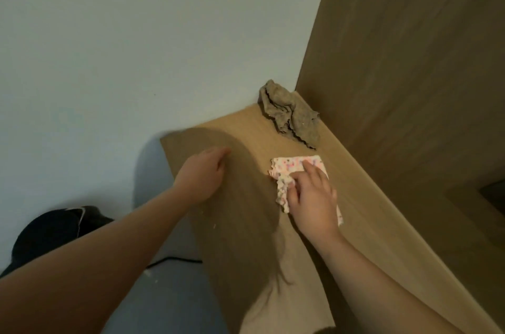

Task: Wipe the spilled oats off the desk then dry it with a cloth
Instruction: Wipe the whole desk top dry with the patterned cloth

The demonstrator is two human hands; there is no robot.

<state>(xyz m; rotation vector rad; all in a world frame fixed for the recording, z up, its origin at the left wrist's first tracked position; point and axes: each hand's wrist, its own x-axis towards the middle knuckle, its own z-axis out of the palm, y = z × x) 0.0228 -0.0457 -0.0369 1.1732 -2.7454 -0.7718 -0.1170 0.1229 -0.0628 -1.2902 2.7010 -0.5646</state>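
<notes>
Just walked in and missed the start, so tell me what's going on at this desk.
A person is wiping a light wooden desk. Their right hand presses a white cloth with pink and coloured dots flat on the desktop, while the left hand rests on the bare surface near the left edge. A crumpled grey-brown cloth lies untouched in the far corner. A few pale flecks remain on the desk beside the left forearm.

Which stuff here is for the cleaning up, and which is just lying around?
For the job: desk, spotty cloth under the right hand, crumpled brown cloth, pale crumbs on the desk, likely oats.
Just lying about: black thing on the floor, black cable.
</notes>
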